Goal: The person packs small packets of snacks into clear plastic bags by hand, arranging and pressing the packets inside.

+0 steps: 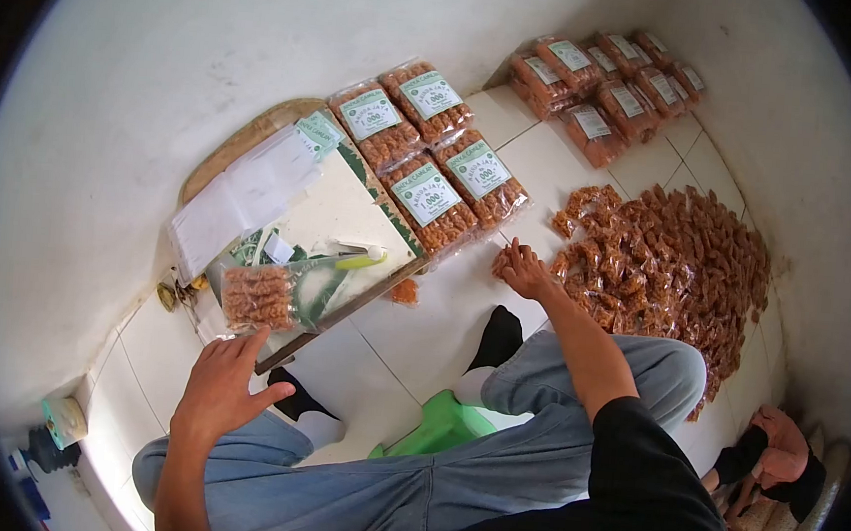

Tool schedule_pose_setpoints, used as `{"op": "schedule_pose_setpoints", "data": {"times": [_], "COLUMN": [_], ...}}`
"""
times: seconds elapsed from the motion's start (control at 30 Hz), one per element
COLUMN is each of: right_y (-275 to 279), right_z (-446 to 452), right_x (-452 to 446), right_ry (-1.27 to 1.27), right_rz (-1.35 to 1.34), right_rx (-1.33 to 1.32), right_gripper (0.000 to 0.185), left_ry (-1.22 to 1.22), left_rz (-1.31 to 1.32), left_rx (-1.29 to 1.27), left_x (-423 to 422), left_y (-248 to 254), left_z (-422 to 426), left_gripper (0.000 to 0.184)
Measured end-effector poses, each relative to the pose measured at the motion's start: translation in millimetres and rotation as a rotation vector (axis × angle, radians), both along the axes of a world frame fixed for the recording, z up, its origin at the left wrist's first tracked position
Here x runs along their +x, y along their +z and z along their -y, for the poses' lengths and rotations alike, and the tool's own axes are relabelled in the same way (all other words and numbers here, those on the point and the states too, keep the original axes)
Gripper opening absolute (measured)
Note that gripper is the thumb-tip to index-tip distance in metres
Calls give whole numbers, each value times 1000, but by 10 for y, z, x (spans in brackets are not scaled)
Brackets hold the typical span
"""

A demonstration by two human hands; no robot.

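My left hand (225,387) is at the near edge of the low table, fingers stretched and thumb apart. Its fingertips are at the lower edge of a clear plastic bag (258,296) partly filled with small orange-brown snack packets; whether they touch it I cannot tell. My right hand (529,273) reaches to the left edge of the loose pile of small snack packets (643,261) on the floor. Its fingers curl over a small snack packet (500,263), partly hidden beneath them. One more small packet (405,292) lies by the table's edge.
Labelled full bags (426,192) stand beside the low table (356,206). On it are clear plastic sleeves (243,189), green labels (318,134) and a yellow-green tool (362,258). More packed bags (624,102) are stacked in the corner. A green stool (439,424) is beneath me.
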State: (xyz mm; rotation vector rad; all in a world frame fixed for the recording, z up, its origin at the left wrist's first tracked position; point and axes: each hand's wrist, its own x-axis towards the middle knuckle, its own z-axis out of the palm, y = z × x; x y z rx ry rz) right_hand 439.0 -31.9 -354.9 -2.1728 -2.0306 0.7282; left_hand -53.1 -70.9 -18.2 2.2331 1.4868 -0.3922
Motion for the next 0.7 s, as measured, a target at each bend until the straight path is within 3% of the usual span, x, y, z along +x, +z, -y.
{"op": "schedule_pose_setpoints", "data": {"times": [0.13,0.23,0.43,0.7], "right_y": [99,199,175,209], "right_z": [4,49,120,163], "right_x": [3,1,-16,-263], "right_ry": [35,64,42,157], "right_rz": [93,216,-27,19], "right_rx": [-75,-3,24,-36], "right_gripper": [79,81,83,69], "left_ry": [1,-1,15,-17], "left_rz": [10,6,7,42], "left_rx": [-1,8,-13,49], "left_x": [-1,-4,4,-26], "left_y": [7,-6,9,-30], "left_z": [-5,4,17,45], "left_gripper": [82,81,81,78]}}
